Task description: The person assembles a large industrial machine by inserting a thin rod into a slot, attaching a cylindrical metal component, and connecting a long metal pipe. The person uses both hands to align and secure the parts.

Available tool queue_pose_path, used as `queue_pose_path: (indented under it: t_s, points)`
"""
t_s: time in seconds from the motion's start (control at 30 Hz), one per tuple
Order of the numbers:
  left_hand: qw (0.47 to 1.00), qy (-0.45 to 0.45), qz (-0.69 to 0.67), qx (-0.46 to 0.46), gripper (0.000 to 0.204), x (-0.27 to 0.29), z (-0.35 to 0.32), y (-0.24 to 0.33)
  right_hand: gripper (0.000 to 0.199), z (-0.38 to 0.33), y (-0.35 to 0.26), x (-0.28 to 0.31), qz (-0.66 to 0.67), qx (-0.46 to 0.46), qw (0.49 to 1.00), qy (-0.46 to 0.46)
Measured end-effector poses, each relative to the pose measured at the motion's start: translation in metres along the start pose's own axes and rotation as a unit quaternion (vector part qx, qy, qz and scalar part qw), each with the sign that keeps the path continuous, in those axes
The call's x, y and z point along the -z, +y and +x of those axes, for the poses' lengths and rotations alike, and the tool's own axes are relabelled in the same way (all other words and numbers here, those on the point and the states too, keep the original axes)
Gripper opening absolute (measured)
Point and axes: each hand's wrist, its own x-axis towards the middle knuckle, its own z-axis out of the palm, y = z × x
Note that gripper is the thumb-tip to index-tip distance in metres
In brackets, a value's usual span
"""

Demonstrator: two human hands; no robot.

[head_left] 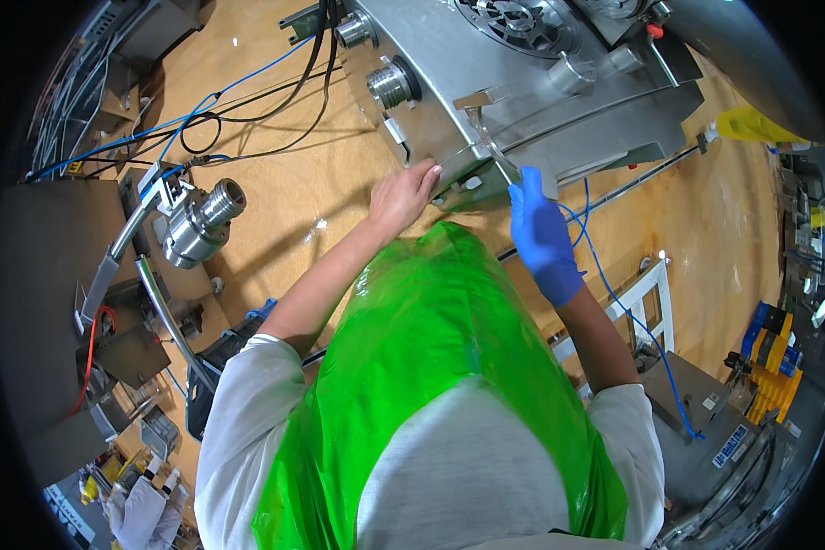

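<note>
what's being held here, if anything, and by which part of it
The gloved right hand holds a metal bar by its near end; the bare left hand rests against the machine.

Both arms reach forward, bent out of short white sleeves [252, 390]. The left hand [400, 198] is bare, back facing up, fingers bunched and pointing right, palm hidden, left forearm [328, 282] angling inward. The right hand [543, 234] wears a blue glove [552, 261], fingers wrapped in a grip, right forearm [599, 336] slanting inward too.
</note>
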Motion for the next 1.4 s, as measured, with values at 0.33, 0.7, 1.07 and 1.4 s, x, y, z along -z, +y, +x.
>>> queue_pose_path:
  t_s: [0.33, 0.7, 1.07, 1.4]
  points:
    - [1.000, 0.020, 0.013, -0.002, 0.032, 0.008, -0.003, 0.005, 0.016, 0.006, 0.010, -0.004, -0.035, 0.088, 0.995, 0.046]
    - [0.993, 0.095, -0.064, -0.014, 0.028, -0.003, 0.006, 0.015, 0.020, 0.012, -0.005, 0.021, 0.039, -0.031, 0.993, 0.106]
    - [0.993, 0.047, -0.102, -0.042, 0.025, -0.005, -0.001, 0.000, 0.022, 0.008, 0.012, 0.013, 0.067, -0.009, 0.993, 0.099]
    - [0.992, 0.005, -0.097, -0.078, 0.026, -0.006, -0.006, 0.005, 0.025, 0.003, -0.001, 0.020, 0.080, -0.005, 0.990, 0.113]
